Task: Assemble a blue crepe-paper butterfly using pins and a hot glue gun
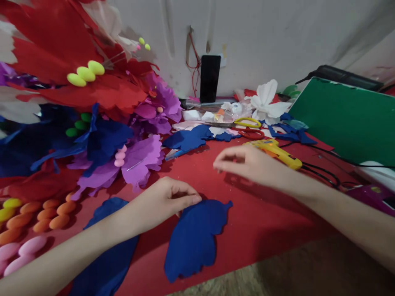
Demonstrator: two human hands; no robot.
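Red sheeting (148,267) is covering the tabletop before a grey wall (262,41). Near its front edge, a blue wing-shaped cutout (196,242) is lying, and the left hand (173,195) is pinching its upper edge between thumb and finger. The right hand (247,162) is hovering apart, near the yellow glue gun (279,154); its fingers are curling, tips almost meeting, and I cannot tell whether they are holding something small. At left, the winged decorations (108,96) are already carrying oval beads (86,74), so these seem finished. Neither the cutout nor a second blue piece (111,267) is showing beads yet; orange oval beads (58,222) are lying separate. I am judging this piece to be at an early stage.
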